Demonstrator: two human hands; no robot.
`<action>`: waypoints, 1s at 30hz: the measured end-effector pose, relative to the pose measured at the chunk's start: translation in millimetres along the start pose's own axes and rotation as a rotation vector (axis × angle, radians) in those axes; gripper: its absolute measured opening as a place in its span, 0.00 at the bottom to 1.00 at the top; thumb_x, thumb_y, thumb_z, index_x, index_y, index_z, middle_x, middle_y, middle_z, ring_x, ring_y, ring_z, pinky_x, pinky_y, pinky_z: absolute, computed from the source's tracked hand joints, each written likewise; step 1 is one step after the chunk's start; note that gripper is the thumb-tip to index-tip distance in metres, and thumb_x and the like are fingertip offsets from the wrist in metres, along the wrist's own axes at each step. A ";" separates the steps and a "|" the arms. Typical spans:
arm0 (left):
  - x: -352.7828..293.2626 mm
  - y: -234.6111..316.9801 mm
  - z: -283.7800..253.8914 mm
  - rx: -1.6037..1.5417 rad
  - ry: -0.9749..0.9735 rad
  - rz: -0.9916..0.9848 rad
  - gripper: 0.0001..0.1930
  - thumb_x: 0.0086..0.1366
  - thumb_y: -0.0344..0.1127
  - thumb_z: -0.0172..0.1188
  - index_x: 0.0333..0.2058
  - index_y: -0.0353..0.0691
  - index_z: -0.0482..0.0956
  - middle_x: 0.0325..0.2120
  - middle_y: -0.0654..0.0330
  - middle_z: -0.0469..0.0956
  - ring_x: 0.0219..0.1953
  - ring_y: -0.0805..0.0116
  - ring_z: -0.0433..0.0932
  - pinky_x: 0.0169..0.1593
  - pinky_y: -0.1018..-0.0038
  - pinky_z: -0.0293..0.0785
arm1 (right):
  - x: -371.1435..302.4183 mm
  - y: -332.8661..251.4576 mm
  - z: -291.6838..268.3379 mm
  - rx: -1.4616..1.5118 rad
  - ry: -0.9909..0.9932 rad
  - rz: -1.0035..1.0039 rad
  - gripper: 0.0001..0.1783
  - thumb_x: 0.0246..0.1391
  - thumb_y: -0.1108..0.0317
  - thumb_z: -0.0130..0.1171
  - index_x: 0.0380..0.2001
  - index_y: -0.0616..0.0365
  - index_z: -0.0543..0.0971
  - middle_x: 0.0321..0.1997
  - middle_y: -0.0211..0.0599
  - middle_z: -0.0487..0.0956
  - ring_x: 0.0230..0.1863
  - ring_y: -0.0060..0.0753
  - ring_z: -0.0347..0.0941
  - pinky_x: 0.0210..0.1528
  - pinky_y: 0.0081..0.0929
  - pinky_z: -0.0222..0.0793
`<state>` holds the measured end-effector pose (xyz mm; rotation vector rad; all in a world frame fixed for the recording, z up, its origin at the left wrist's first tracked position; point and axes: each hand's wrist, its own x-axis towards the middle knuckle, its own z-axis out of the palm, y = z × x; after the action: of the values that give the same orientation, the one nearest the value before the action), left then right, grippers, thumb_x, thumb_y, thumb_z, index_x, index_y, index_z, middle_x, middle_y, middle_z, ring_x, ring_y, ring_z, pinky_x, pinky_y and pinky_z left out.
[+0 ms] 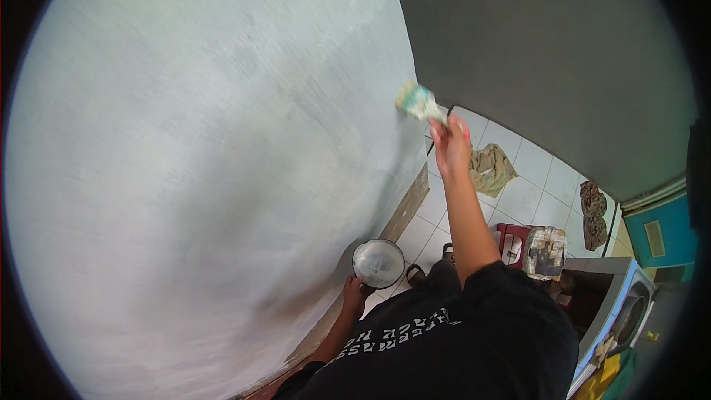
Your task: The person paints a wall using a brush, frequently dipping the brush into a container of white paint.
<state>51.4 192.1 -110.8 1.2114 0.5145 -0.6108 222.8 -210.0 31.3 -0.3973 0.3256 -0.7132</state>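
Observation:
My right hand (452, 144) is raised in front of me, its fingers closed on the handle of a paintbrush (421, 102). White and turquoise paint marks the brush. The bristle end points left, at the edge of a whitish, streaky wall (244, 126); whether it touches the wall I cannot tell. Low by my body, my left hand (357, 290) grips the rim of a round, dark-edged bowl (378, 263). Inside the bowl is something whitish, like paint. The bowl is close beside the wall's foot.
A grey wall (541, 52) stands at the far right. On the white tiled floor (527, 178) lie a beige cloth (491, 170) and a dark crumpled cloth (592, 215). A red stool (512, 243) with a paint-stained block-like thing (546, 253) is to my right, near a basin-like counter (629, 315).

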 end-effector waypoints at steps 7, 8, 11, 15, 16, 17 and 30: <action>-9.2 -3.8 1.3 0.066 0.106 -0.013 0.15 0.61 0.32 0.51 0.44 0.35 0.63 0.43 0.49 0.69 0.45 0.49 0.77 0.46 0.56 0.79 | 36.4 97.8 -159.0 -0.228 0.443 0.088 0.05 0.59 0.73 0.52 0.39 0.57 0.69 0.32 0.40 0.75 0.27 0.37 0.76 0.27 0.28 0.74; -7.3 -5.3 -0.9 0.065 0.120 -0.008 0.15 0.61 0.32 0.51 0.44 0.35 0.63 0.43 0.49 0.69 0.45 0.49 0.77 0.46 0.56 0.79 | 46.1 108.6 -170.5 -0.318 0.547 0.092 0.06 0.58 0.73 0.52 0.39 0.57 0.70 0.31 0.38 0.75 0.25 0.35 0.75 0.27 0.29 0.75; -1.0 -2.0 5.0 0.080 0.052 -0.081 0.14 0.61 0.31 0.49 0.44 0.33 0.62 0.43 0.48 0.68 0.44 0.48 0.77 0.47 0.56 0.79 | 81.8 138.2 -212.6 -0.475 0.523 0.041 0.05 0.56 0.75 0.52 0.37 0.55 0.73 0.31 0.34 0.75 0.26 0.32 0.74 0.27 0.29 0.76; -2.4 1.5 4.1 0.065 0.019 -0.036 0.14 0.62 0.31 0.48 0.45 0.33 0.62 0.43 0.49 0.68 0.44 0.49 0.77 0.48 0.56 0.79 | 98.8 147.1 -183.6 -0.885 0.492 -0.130 0.03 0.52 0.72 0.56 0.30 0.58 0.77 0.24 0.33 0.75 0.27 0.29 0.74 0.32 0.28 0.73; -6.0 2.8 5.4 0.057 0.066 -0.026 0.15 0.62 0.32 0.48 0.46 0.33 0.62 0.43 0.49 0.69 0.44 0.50 0.77 0.47 0.57 0.79 | 97.4 140.4 -159.1 -1.117 0.468 -0.255 0.04 0.51 0.71 0.57 0.29 0.60 0.77 0.22 0.34 0.75 0.26 0.29 0.74 0.33 0.28 0.72; -11.4 2.4 5.1 0.046 0.114 -0.017 0.16 0.62 0.32 0.48 0.47 0.33 0.62 0.42 0.50 0.69 0.44 0.50 0.77 0.47 0.57 0.79 | 91.5 130.2 -131.5 -1.117 0.453 -0.254 0.04 0.51 0.71 0.57 0.29 0.60 0.77 0.22 0.34 0.75 0.26 0.29 0.74 0.33 0.28 0.72; 2.3 3.3 5.3 -0.031 -0.021 -0.012 0.17 0.60 0.33 0.50 0.47 0.34 0.64 0.44 0.50 0.70 0.43 0.51 0.77 0.46 0.58 0.79 | -27.1 -101.7 209.2 -0.207 -0.268 -0.377 0.17 0.58 0.73 0.51 0.49 0.62 0.64 0.30 0.40 0.74 0.25 0.31 0.76 0.27 0.25 0.74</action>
<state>55.5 187.5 -108.6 1.1718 0.5119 -0.6228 233.5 -211.3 265.3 -0.7557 0.0685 -0.9853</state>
